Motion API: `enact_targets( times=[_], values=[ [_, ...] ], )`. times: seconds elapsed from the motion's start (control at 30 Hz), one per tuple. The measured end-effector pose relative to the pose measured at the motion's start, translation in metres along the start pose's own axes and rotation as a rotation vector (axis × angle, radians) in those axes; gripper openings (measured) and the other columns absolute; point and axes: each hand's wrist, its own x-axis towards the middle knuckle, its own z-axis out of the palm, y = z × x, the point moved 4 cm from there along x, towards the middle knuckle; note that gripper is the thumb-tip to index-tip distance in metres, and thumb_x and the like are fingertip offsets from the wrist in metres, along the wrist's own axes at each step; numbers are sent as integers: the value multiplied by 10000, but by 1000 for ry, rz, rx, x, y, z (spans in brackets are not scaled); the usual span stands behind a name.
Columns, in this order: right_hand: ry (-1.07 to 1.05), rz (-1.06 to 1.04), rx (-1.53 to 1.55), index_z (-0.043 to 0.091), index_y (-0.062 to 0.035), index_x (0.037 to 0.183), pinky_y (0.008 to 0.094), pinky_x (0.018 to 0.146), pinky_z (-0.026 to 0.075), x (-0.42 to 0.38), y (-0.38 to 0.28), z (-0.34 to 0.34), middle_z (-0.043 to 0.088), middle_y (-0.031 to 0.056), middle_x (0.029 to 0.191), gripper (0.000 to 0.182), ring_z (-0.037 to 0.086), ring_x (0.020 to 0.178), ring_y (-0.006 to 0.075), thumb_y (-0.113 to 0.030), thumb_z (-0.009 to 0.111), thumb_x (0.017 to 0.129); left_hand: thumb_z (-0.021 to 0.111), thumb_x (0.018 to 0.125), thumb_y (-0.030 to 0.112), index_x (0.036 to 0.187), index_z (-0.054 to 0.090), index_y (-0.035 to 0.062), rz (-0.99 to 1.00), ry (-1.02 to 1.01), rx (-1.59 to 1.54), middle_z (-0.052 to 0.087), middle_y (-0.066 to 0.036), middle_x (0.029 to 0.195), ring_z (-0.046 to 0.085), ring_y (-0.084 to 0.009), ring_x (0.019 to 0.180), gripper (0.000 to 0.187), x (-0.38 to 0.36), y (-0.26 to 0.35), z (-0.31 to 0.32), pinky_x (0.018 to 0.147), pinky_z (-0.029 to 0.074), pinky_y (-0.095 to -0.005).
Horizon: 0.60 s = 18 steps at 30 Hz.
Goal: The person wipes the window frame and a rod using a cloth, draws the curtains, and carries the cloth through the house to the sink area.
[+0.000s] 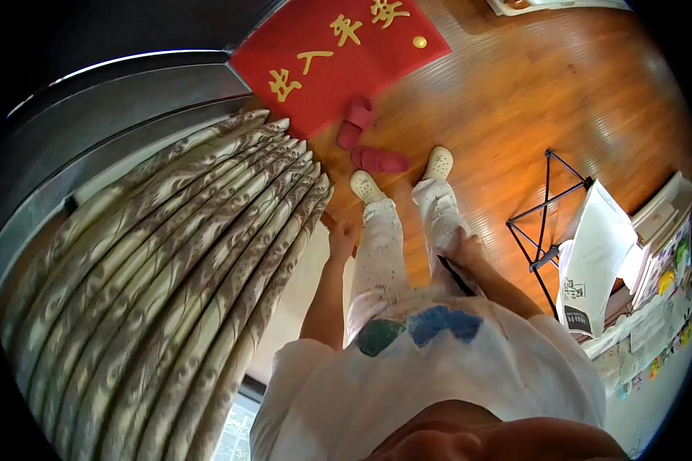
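The right hand (465, 250) is curling around a slim black object (457, 276) beside the right thigh, where a loosening grip could be letting it slip; the left hand (343, 240) is curling beside the cream-and-brown patterned curtain (207, 253), its contents unclear, and could be snagging the fabric. Dark-red slippers (380, 160) are lying ahead, risking a trip on the glossy brown wooden floor (515, 100), while a red gold-lettered mat (331, 69) and a black-framed stand (547, 203) are standing nearby.

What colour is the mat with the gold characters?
The mat is red, clearest in the head view.
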Motion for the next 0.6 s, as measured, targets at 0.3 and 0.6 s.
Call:
enact_targets(
  times=[0.3, 0.6],
  values=[
    [411, -187, 232, 527, -57, 1209, 507, 956, 416, 35, -3, -2, 514, 213, 1249, 498, 443, 1197, 423, -266, 682, 785, 610, 911, 242, 878, 588, 22, -736, -157, -576, 589, -50, 708, 539, -144, 517, 224, 169, -120, 143, 406, 411, -306],
    [437, -121, 197, 564, -78, 1160, 500, 994, 367, 37, -12, -28, 509, 177, 1280, 459, 445, 1204, 393, -189, 682, 730, 650, 864, 470, 1403, 392, -18, -927, -105, -352, 589, -249, 1212, 611, -347, 1065, 771, 271, -175, 202, 912, 490, -417]
  ],
)
